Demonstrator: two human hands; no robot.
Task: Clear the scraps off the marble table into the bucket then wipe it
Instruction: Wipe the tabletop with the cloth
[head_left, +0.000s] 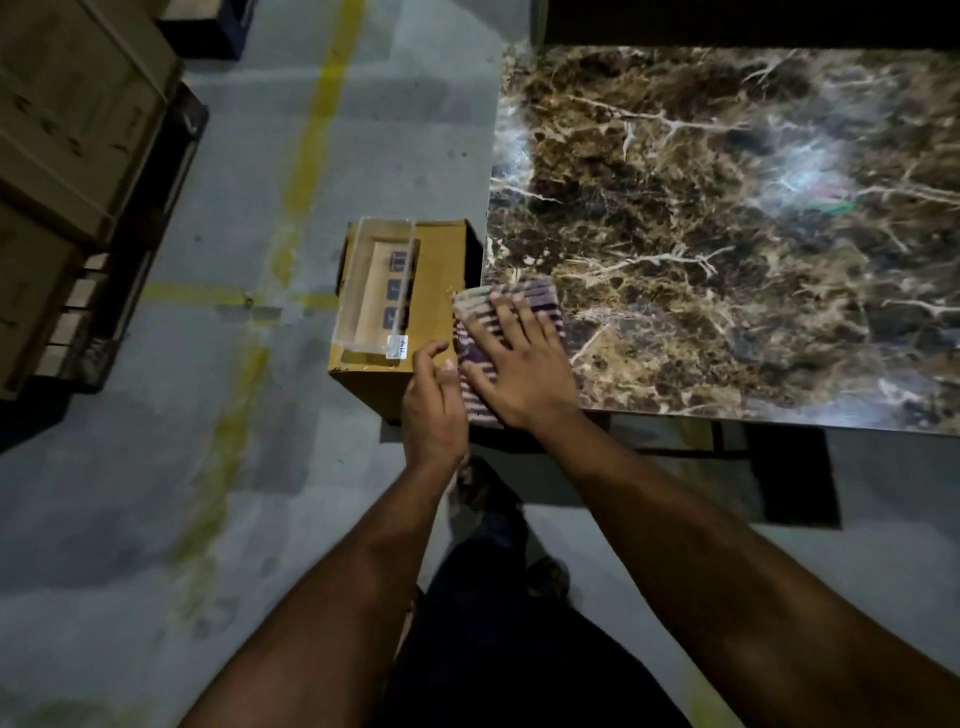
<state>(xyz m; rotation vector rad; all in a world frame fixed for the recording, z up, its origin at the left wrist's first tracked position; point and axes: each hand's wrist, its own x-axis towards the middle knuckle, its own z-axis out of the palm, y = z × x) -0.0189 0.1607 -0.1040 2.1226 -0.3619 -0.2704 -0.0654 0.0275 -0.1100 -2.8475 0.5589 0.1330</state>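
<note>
One marble surface (727, 218), brown with pale veins, fills the upper right of the view. One striped cloth (483, 317), purple and white, lies on its near-left corner, its left edge reaching the rim of the surface.

Two hands in view, both bare. Right hand (519, 364): palm down, fingers spread flat on the cloth, pressing it to the marble; grip open, nothing clasped. Left hand (434, 400): just off the surface's left edge, touching or nearly touching the cloth's left side, fingers loosely curled and cupped; grip open, nothing visible inside it.

One cardboard box (441, 291) stands on the floor (208, 467), just beside the surface's left edge. One clear plastic container (379, 291) sits on top of it, rectangular, open at the top, with a small white label at its near corner.

Scraps: one small green sliver (831, 209) with a reddish smear beside it, far right of the marble, well apart from the cloth. Too blurred to tell more.

Floor: grey, with worn yellow lines (311, 156). Stacked cartons (67, 130) on a dark pallet at far left.
</note>
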